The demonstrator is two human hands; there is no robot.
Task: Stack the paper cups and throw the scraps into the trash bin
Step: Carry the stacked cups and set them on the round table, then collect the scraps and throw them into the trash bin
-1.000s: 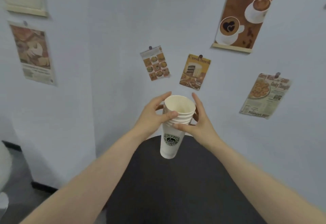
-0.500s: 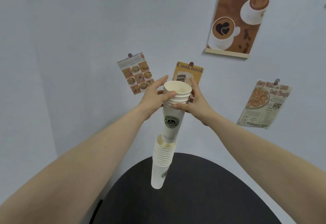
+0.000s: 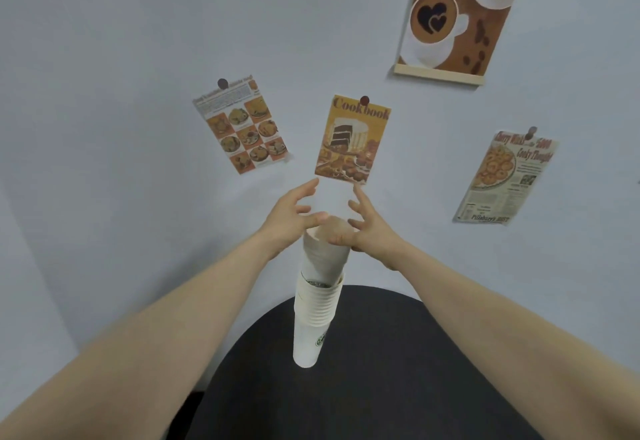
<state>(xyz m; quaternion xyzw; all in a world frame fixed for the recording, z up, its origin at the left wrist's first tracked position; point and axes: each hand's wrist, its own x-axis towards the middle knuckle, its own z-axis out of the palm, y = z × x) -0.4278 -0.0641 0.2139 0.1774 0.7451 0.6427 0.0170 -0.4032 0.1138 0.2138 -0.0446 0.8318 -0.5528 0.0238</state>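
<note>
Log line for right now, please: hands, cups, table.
left hand: fingers spread at stack top | right hand: fingers spread at stack top | cup stack: upper batch seated in lower, on black table

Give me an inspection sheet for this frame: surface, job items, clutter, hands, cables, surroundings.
Surface: round dark table, bare where visible.
Job's things: upper cup stack seated in the lower cup stack, forming one tall column on the table; scraps and trash bin not in view.
Clutter: nothing seen.
Hands: left hand and right hand flank the column's blurred top, fingers spread; thumbs lie at the rim, contact cannot be told.
Cables: nothing seen.
Surroundings: pale wall with a coffee scroll, Cookbook poster, a food-grid flyer and a cookie clipping.
</note>
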